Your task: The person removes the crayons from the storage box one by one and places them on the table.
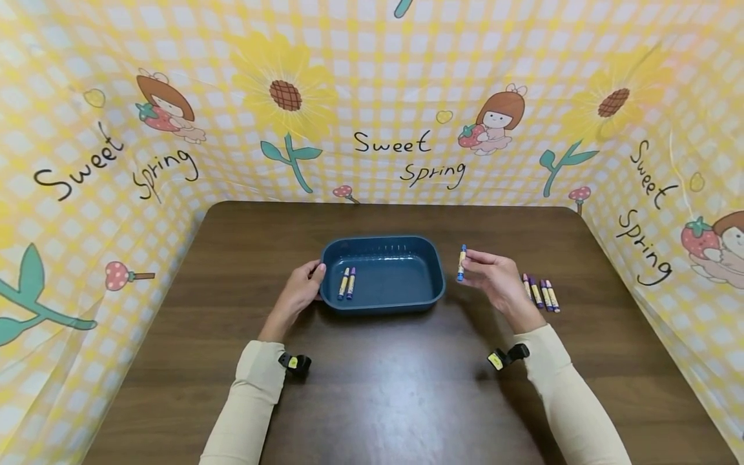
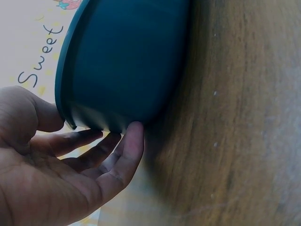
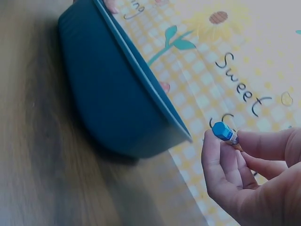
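Note:
A dark blue tray [image 1: 427,294] sits mid-table with two crayons [image 1: 347,283] lying at its left end. My left hand [image 1: 302,289] rests against the tray's left wall [image 2: 122,61], its straight fingers [image 2: 120,155] touching the wall and its thumb by the rim. Just right of the tray, my right hand [image 1: 491,276] pinches a blue crayon [image 1: 462,263] upright above the table. In the right wrist view the blue crayon tip [image 3: 223,131] shows between thumb and fingers, beside the tray [image 3: 117,99].
Several crayons [image 1: 540,292] lie in a row on the brown table [image 1: 372,387] right of my right hand. Yellow checked cloth walls [image 1: 395,148] enclose the table on the back, left and right.

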A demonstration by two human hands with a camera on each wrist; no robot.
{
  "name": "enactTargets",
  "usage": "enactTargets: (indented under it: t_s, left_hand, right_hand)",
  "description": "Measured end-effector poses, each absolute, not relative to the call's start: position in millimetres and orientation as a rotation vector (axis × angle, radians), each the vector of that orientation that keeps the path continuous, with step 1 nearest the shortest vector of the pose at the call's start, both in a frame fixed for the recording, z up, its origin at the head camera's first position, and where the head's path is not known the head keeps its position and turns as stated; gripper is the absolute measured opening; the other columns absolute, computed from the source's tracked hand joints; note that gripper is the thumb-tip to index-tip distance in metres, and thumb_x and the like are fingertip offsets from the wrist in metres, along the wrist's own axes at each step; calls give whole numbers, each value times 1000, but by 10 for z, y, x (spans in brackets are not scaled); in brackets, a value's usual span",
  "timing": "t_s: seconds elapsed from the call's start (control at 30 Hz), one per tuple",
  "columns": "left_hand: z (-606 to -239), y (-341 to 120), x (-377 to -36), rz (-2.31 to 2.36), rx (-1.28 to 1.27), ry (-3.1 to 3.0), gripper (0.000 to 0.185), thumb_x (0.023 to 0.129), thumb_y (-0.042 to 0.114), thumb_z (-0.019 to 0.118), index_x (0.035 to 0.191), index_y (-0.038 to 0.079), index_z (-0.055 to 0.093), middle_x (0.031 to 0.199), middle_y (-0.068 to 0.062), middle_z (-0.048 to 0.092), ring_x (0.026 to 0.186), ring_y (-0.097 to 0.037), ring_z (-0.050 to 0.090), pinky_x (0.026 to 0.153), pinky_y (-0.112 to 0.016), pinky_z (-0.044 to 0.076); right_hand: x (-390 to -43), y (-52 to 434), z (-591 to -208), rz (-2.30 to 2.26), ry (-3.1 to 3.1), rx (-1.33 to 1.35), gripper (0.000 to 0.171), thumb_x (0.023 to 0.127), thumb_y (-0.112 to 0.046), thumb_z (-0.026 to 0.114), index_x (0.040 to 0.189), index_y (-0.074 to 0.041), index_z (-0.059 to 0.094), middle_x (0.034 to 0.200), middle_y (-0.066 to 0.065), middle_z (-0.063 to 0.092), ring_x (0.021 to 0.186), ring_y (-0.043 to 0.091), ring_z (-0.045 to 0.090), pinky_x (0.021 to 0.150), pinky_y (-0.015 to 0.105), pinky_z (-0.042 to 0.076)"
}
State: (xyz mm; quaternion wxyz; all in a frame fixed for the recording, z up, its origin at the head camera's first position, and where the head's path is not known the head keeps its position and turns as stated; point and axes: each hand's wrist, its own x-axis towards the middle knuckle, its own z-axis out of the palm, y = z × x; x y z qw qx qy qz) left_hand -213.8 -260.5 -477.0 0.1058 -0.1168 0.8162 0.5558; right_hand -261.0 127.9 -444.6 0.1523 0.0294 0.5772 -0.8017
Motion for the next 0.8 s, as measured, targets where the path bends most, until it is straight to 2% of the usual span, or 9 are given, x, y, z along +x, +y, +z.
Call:
enactTargets:
  t_s: [0.27,0.53,0.8]
  left_hand:
    - [-4765,-2604,-2144,1630,-356,2401,56,112,33,35,157,1,32,145,-24,49,112,-32,60,93,-40,58]
    - [-4763,-2590,-2126,1638,-383,2376,56,112,35,35,158,4,32,144,-22,50,113,-32,59,96,-42,57]
    - [-4755,-2583,-2133,1643,-390,2377,56,112,35,35,158,3,32,146,-22,49,115,-33,59,97,-44,56]
  right_hand:
    - [-2575,1534,-4476,-2290,1679,109,27,96,7,63,100,-13,80,101,0,71,87,12,69,76,34,63]
    - [-2543,1736,-4498,-2325,1663,127,32,95,11,60,94,-13,81,93,0,75,85,13,71,74,33,63]
    - [-2500,1966,-4483,-2300,1718,181,23,93,5,68,106,-9,80,106,-2,68,92,12,67,78,32,63]
